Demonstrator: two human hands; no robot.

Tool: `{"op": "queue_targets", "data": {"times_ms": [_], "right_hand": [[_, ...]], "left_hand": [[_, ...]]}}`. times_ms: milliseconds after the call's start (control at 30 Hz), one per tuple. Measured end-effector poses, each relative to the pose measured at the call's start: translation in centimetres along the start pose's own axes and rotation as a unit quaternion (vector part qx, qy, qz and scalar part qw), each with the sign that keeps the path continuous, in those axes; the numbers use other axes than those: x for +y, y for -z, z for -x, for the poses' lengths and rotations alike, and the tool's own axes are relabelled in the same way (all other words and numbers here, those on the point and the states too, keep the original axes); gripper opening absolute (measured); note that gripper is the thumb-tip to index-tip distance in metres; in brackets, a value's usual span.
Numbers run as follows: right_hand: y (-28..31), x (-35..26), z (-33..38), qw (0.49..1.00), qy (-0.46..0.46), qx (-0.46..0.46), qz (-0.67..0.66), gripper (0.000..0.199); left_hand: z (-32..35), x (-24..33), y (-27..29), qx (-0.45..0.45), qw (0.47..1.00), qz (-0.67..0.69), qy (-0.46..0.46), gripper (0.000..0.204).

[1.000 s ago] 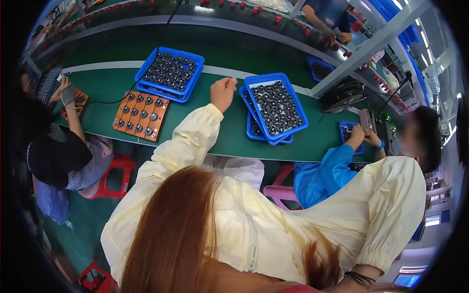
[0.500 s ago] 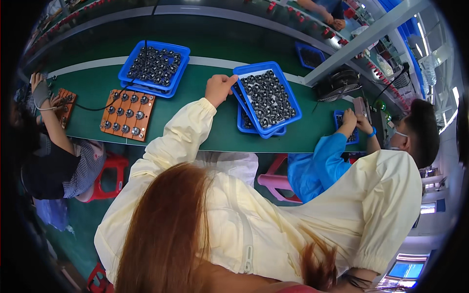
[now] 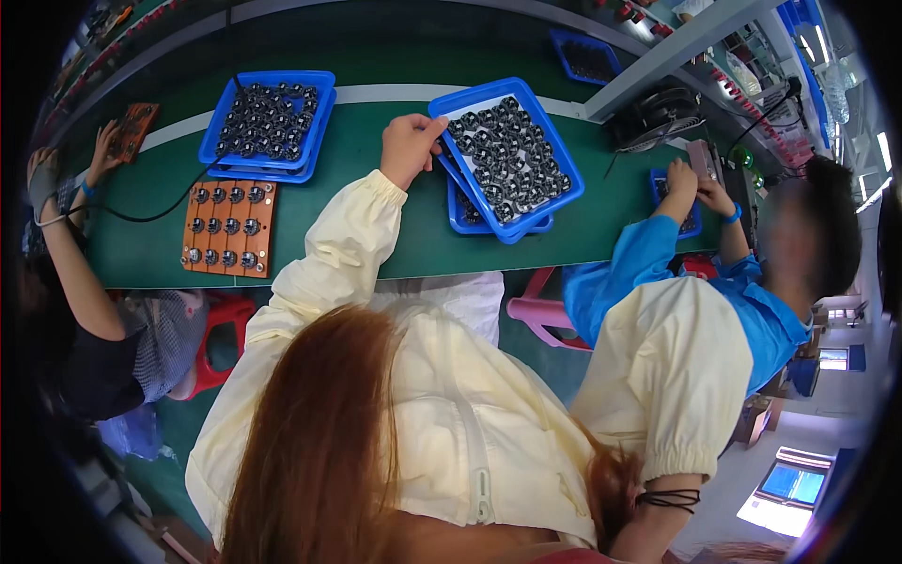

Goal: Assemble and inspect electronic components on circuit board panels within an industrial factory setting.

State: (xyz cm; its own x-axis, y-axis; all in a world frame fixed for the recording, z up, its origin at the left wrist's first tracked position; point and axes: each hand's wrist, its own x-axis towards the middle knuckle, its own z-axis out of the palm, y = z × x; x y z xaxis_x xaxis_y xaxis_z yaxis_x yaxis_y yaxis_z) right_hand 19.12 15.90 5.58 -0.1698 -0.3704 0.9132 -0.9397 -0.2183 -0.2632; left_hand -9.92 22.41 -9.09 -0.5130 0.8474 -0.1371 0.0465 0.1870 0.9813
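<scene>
Fingers [image 3: 425, 130]: curled on the near-left rim of the upper blue tray, pinching it.
Left hand [image 3: 406, 146]: upper middle of the frame, sleeve trailing down.
Right hand: out of view; grip cannot be told.
Upper blue tray [image 3: 554, 164]: tilted atop a second blue tray [image 3: 462, 214], filled with dark round parts [image 3: 503, 160].
Left of frame: orange fixture board [image 3: 228, 227], another full blue tray [image 3: 214, 150].
Progress: trays looked full, sorting seemingly barely begun.

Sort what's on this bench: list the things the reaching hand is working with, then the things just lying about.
In hand:
- left hand, grip on the corner of the tilted blue tray
- small dark round parts in that tray
- second blue tray under it

Lying about:
- blue tray of parts to the left
- orange board of knobs
- black fan
</scene>
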Motion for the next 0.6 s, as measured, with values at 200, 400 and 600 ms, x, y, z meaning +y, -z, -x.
{"op": "queue_targets", "data": {"times_ms": [200,400,600], "right_hand": [[-0.5,1.0,0.6,1.0,0.01,0.02,0.019,0.024],[-0.7,0.5,1.0,0.999,0.006,0.023,0.033,0.026],[-0.9,-1.1,1.8,0.998,-0.013,0.026,0.054,0.027]], "left_hand": [[-0.7,0.3,0.3,0.033,0.999,-0.012,-0.009,0.031],[-1.5,0.1,0.3,0.056,0.997,-0.057,-0.018,0.032],[-2.3,0.2,0.3,0.072,0.99,-0.115,-0.048,0.033]]}}
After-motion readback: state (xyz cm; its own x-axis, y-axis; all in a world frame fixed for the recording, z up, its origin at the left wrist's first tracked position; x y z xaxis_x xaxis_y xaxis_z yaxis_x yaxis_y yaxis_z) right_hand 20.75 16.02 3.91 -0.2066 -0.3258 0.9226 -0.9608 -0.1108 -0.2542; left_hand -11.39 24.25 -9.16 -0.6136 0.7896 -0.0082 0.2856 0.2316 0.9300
